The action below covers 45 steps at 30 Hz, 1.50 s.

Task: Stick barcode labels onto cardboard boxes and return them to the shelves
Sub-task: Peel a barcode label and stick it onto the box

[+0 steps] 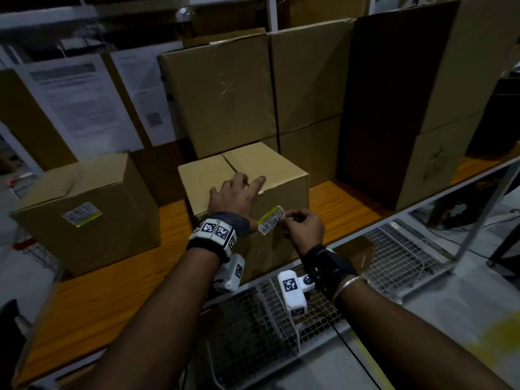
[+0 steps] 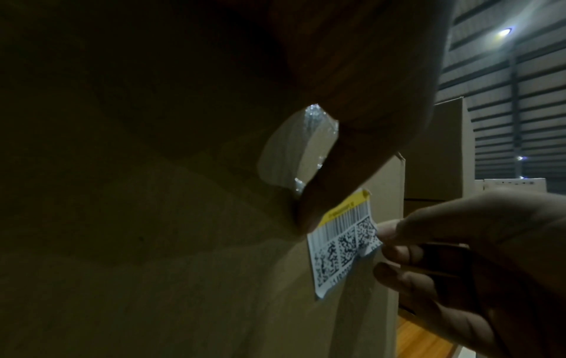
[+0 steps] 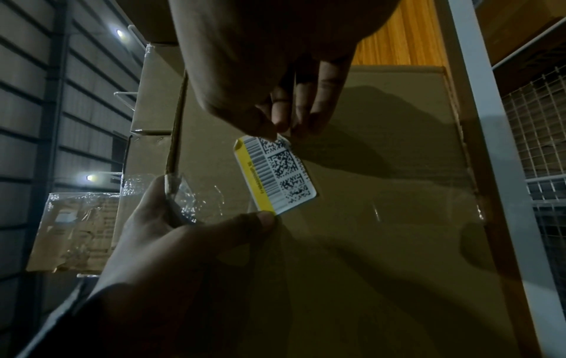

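A closed cardboard box (image 1: 284,170) stands on the wooden shelf, its front face towards me. My left hand (image 1: 236,192) rests on its top front edge with fingers spread and straight. The left thumb (image 3: 263,220) reaches down the front face and touches the yellow end of a barcode label (image 1: 271,220). My right hand (image 1: 302,225) pinches the other end of this white and yellow label (image 3: 275,174) between thumb and fingertips, holding it against the box's upper front face (image 3: 383,218). In the left wrist view the label (image 2: 343,244) curls slightly off the cardboard beside the right hand (image 2: 459,254).
A second box (image 1: 112,235) at the left carries a stuck label (image 1: 82,214). Larger boxes (image 1: 225,94) are stacked behind, and a tall one (image 1: 439,164) stands at the right. The wooden shelf board (image 1: 112,291) runs below. A wire mesh basket (image 1: 394,257) sits in front.
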Available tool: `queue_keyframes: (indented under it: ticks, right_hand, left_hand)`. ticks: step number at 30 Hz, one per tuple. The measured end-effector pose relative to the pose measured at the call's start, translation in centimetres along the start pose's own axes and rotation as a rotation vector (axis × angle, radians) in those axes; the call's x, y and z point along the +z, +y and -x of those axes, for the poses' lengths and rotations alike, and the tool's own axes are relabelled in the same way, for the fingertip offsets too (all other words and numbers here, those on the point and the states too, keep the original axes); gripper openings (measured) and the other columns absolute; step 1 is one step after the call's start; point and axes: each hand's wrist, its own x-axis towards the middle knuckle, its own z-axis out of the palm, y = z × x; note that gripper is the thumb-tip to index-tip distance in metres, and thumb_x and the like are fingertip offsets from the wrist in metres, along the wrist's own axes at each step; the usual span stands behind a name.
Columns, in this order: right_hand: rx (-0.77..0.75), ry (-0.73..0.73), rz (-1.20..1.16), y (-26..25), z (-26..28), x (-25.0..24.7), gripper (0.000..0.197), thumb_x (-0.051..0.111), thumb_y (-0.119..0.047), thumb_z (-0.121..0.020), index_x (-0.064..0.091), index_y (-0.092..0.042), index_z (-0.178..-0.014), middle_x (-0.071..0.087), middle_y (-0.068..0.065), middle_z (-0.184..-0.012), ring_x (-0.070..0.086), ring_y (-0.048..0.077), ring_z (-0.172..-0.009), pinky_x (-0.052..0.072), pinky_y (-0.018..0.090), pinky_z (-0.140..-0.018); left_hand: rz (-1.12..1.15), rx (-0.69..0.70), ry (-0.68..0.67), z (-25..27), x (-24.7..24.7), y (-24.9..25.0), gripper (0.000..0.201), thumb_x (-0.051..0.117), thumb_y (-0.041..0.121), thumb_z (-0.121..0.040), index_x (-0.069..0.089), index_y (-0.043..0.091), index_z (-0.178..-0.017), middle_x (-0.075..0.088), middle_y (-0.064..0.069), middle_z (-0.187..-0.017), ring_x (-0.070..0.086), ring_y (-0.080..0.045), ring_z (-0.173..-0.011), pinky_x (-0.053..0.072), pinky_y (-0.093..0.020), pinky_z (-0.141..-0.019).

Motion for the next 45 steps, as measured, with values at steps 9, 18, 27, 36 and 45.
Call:
queue_keyframes:
  ticks: [9,18,27,36,45]
  right_hand:
    - [-0.06,0.015,0.033,-0.8,-0.3,-0.1,0.019,0.087,-0.031,-0.076,0.071,-0.021,-0.079,0.073,-0.003,-0.081,0.071,0.016,-0.083,0.063,0.045,-0.074]
    - [-0.166,-0.06,0.101,-1.0,0.0,-0.4,0.008,0.076,-0.016,-0.085,0.071,-0.022,-0.086,0.074,0.0,-0.084,0.072,0.016,-0.083,0.062,0.046,-0.076]
    - [-0.273,-0.115,0.147,-1.1,0.6,-0.7,0.013,0.081,-0.024,-0.083,0.07,-0.021,-0.078,0.073,-0.002,-0.082,0.069,0.012,-0.082,0.058,0.031,-0.071]
    - [-0.402,-0.24,0.135,-0.5,1.3,-1.7,0.012,0.068,-0.018,-0.094,0.06,-0.022,-0.086,0.065,0.001,-0.085,0.064,0.018,-0.083,0.057,0.035,-0.072]
    - [-0.427,-0.266,0.114,-1.4,1.7,-3.0,0.011,0.07,-0.011,-0.092,0.063,-0.019,-0.096,0.068,-0.001,-0.092,0.067,0.014,-0.09,0.06,0.047,-0.078]
  left_hand:
    - [-0.001,-0.004,0.008,0.0,0.0,0.0,0.113,0.084,0.04,-0.058,0.014,0.045,-0.146,0.03,-0.004,-0.139,0.043,-0.028,-0.124,0.039,-0.056,-0.102]
    - [-0.009,-0.008,0.011,0.0,0.1,0.0,0.113,0.084,0.039,-0.057,0.014,0.044,-0.146,0.03,-0.004,-0.14,0.043,-0.029,-0.124,0.04,-0.056,-0.102]
    - [-0.019,0.007,0.011,0.0,0.2,-0.1,0.115,0.084,0.042,-0.056,0.013,0.044,-0.147,0.03,-0.005,-0.14,0.043,-0.029,-0.123,0.04,-0.056,-0.101]
    - [-0.02,0.042,0.031,0.1,0.3,-0.3,0.115,0.083,0.048,-0.058,0.012,0.041,-0.148,0.03,-0.006,-0.141,0.044,-0.029,-0.123,0.04,-0.055,-0.101]
    - [0.039,0.12,0.147,0.0,0.8,-1.0,0.093,0.065,0.064,-0.073,0.019,0.036,-0.15,0.034,-0.003,-0.146,0.044,-0.026,-0.126,0.04,-0.04,-0.099]
